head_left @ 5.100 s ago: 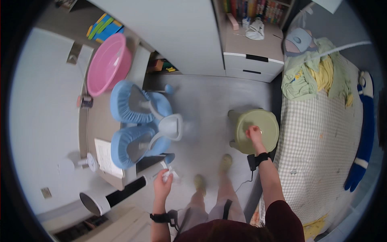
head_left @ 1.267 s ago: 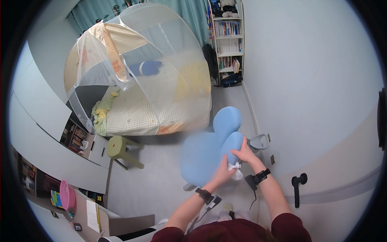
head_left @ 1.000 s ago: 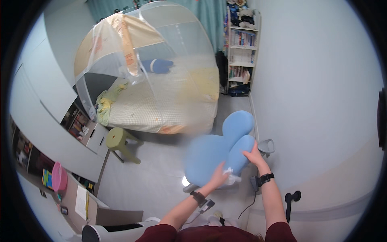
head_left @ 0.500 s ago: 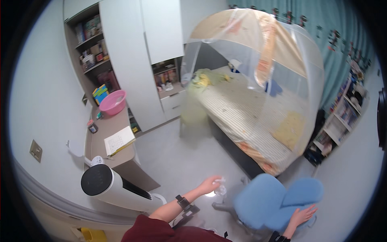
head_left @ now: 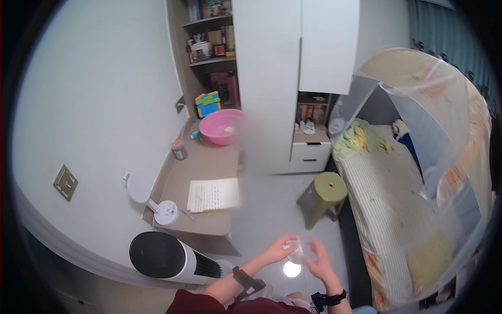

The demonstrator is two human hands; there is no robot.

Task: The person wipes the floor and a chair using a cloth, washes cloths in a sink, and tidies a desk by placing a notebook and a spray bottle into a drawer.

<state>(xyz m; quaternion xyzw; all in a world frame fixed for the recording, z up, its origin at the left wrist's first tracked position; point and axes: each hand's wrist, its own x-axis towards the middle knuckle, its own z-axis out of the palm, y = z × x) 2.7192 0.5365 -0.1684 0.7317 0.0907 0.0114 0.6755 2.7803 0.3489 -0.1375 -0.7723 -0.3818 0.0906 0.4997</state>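
Note:
My left hand (head_left: 281, 248) is closed on a small crumpled piece of clear, whitish plastic (head_left: 296, 253), in front of my body at the lower middle. Just to the right of it is my right hand (head_left: 321, 262), slightly blurred, with thumb and fingers apart and turned toward the plastic. Whether its fingertips touch the plastic I cannot tell. Both hands are in the air above the grey floor. Each wrist wears a black band.
To the left stands a desk (head_left: 209, 162) with an open notebook (head_left: 213, 194), a pink basin (head_left: 222, 127), a jar (head_left: 179, 149) and a white lamp (head_left: 166, 213). A tower fan (head_left: 180, 265) is nearer me. Ahead is a green stool (head_left: 330, 188) beside the netted bed (head_left: 376, 204).
My view has turned left, bringing the green stool into clear sight. My right hand has left the blue chair and come close to my left hand, which still holds the plastic.

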